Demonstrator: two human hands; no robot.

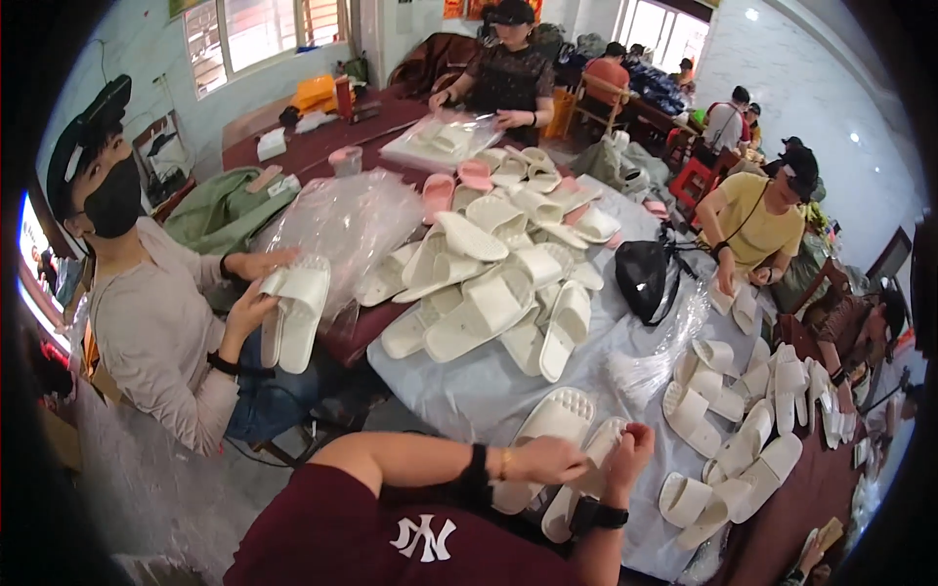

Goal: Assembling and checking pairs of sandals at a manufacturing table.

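Observation:
My left hand (545, 459) grips a white slipper (557, 415) that lies sole up at the near edge of the table. My right hand (630, 451) holds a second white slipper (576, 493) right beside the first; the two slippers touch side by side. A black band and a gold bracelet sit on my left wrist, a black watch on my right. A large pile of white slippers (489, 283) lies just beyond my hands.
A person in a black mask at the left holds a pair of white slippers (293, 313) beside clear plastic bags (342, 220). More slippers (743, 430) lie at the right near a person in yellow. A black bag (645, 278) sits mid-table on the grey cloth (469, 391). Another person stands at the far end.

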